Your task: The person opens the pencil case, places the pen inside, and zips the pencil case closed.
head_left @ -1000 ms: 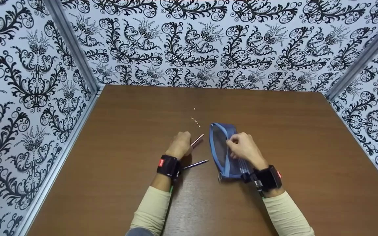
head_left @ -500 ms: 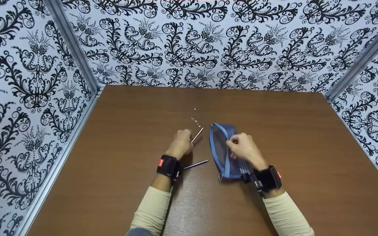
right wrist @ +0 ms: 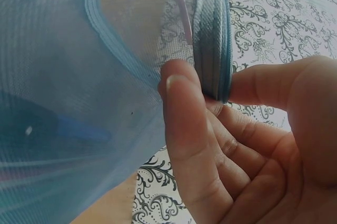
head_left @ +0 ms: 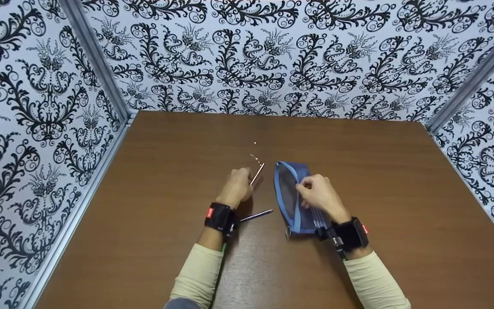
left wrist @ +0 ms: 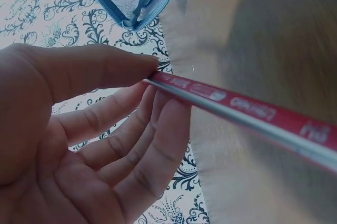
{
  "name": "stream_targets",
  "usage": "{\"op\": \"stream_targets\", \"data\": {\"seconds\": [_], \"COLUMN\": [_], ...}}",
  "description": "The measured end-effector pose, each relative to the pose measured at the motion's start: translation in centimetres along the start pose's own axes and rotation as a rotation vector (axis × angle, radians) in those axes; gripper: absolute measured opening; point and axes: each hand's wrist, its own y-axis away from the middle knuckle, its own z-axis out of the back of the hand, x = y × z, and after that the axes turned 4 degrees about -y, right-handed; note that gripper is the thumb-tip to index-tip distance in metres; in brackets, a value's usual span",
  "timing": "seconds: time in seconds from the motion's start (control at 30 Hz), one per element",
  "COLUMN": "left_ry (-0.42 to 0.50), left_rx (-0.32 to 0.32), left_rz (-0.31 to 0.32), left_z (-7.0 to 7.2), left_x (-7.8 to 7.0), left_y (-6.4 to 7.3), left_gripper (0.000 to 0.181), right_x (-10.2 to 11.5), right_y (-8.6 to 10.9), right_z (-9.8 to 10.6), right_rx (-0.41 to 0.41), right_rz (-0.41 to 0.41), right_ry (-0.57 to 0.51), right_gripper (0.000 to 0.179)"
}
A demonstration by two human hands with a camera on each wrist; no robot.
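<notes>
My left hand (head_left: 237,189) pinches a red and silver striped pencil (head_left: 257,174) between thumb and fingertips. Printed lettering shows along the pencil (left wrist: 237,103) in the left wrist view. To the right, my right hand (head_left: 320,193) grips the zipper edge of a blue mesh pencil case (head_left: 287,195), whose mouth gapes toward the left hand. In the right wrist view, the thumb and index finger clasp the blue zipper band (right wrist: 213,40). Through the mesh, a blue shape (right wrist: 79,124) and some thin coloured stripes show blurred inside the case.
A dark striped pencil (head_left: 256,215) lies on the brown table (head_left: 165,150) between the left wrist and the case. Small bright specks (head_left: 255,159) show on the tabletop ahead of the left hand. Patterned black-and-white walls (head_left: 247,56) enclose the table at the back and sides.
The left hand has moved slightly forward, and the red pencil has swung so its far end points more away from me. The right hand and the pencil case have stayed in place.
</notes>
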Motion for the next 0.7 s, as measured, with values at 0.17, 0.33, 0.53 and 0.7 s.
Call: {"op": "stream_targets", "data": {"seconds": [0.17, 0.33, 0.53, 0.7], "left_ry": [-0.005, -0.041, -0.032, -0.002], "left_rx": [-0.006, -0.009, -0.063, -0.099], "left_rz": [-0.004, 0.016, -0.016, -0.05], "left_z": [0.02, 0.13, 0.09, 0.07], "left_x": [0.04, -0.01, 0.08, 0.14], "left_y": [0.0, 0.05, 0.07, 0.05], "left_gripper": [0.01, 0.012, 0.013, 0.013], "right_x": [-0.03, -0.14, -0.17, -0.13], "right_y": [0.0, -0.05, -0.02, 0.02], "right_z": [0.0, -0.02, -0.04, -0.06], "right_rx": [0.003, 0.002, -0.004, -0.01], "right_rz": [-0.001, 0.003, 0.006, 0.007], "right_ry": [0.0, -0.003, -0.003, -0.001], "right_gripper": [0.024, 0.023, 0.024, 0.023]}}
